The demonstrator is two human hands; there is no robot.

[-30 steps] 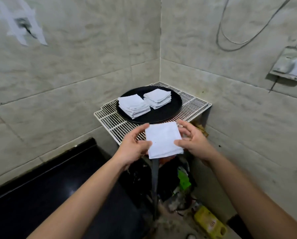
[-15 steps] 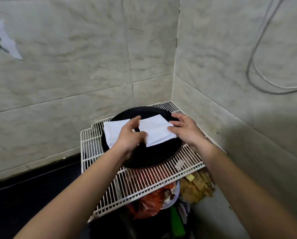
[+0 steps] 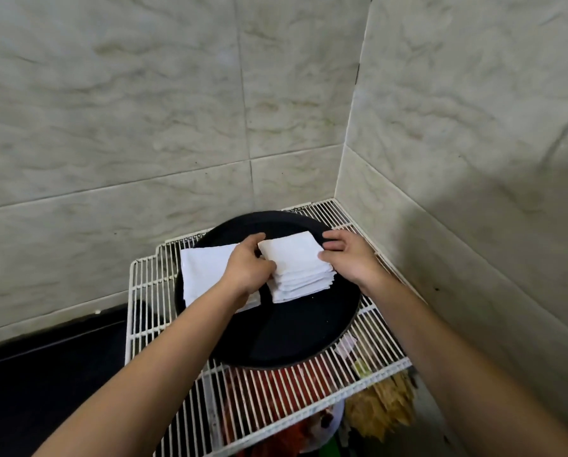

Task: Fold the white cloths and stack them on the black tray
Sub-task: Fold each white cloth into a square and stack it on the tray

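White cloths (image 3: 285, 258) lie folded in two stacks side by side on the black tray (image 3: 302, 334), in its far half. The round tray sits on a white wire rack (image 3: 147, 291) pushed into the corner of two tiled walls (image 3: 144, 127).

The left stack (image 3: 203, 275) is partly hidden under the left hand (image 3: 248, 267) and its forearm. The right stack (image 3: 300, 288) shows several layered edges on its near side. Both hands hold the top cloth (image 3: 292, 253) of this stack. The left hand's fingers and thumb are curled narrow, pinching the cloth's left edge. The right hand (image 3: 351, 258) grips the right edge with bent fingers (image 3: 333, 245). The cloth lies flat on the stack, touching it.

Through the rack's near bars, red items (image 3: 269, 387) and a yellow-brown bundle (image 3: 381, 410) show below. A dark worktop (image 3: 45, 374) lies to the left of the rack.
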